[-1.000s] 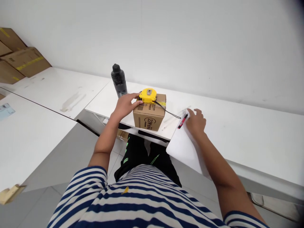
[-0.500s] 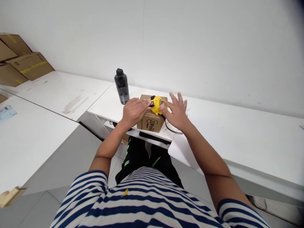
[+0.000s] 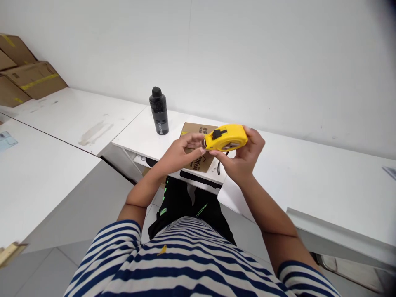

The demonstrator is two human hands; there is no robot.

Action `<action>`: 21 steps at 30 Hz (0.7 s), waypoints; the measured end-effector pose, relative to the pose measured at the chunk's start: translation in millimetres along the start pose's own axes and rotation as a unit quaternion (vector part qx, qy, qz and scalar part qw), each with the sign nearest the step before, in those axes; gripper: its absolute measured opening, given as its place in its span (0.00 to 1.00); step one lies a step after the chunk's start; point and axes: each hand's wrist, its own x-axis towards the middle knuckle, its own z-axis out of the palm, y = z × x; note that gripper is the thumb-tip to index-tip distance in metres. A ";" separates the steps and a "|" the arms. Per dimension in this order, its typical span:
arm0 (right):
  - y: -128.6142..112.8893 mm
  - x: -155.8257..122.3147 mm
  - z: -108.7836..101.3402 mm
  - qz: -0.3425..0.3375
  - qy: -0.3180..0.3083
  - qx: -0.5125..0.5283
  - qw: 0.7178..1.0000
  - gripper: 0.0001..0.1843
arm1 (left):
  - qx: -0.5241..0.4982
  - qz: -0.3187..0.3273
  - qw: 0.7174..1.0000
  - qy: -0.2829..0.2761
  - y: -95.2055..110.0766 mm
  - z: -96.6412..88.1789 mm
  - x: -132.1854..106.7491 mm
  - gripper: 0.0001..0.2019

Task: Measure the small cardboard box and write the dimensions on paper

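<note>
A yellow tape measure (image 3: 232,136) with a black lock button is held up above a small cardboard box (image 3: 198,126). My right hand (image 3: 244,159) is closed round the case from its right end and underside, thumb along the lower edge. At the case's left end, my left hand (image 3: 182,152) closes its thumb and fingertips on the dark mouth where the blade's hook sits; the hook itself is mostly hidden. A black wrist strap (image 3: 219,165) hangs below the tape measure, partly behind my right hand.
A dark bottle (image 3: 159,111) stands left of the box on the white table (image 3: 136,136). Cardboard boxes (image 3: 37,78) are stacked at the far left. White paper (image 3: 232,196) lies near the front edge, right of the box. A white wall (image 3: 262,62) rises behind.
The tape measure has been lifted off the box top toward me and turned sideways. My right hand has gone from spread fingers to gripping it; my left hand has shifted to its mouth end.
</note>
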 end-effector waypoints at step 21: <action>72.9 4.3 -83.8 0.190 -0.075 0.046 0.978 0.48 | -0.194 -0.324 0.923 0.078 -76.6 -83.8 27.7 0.18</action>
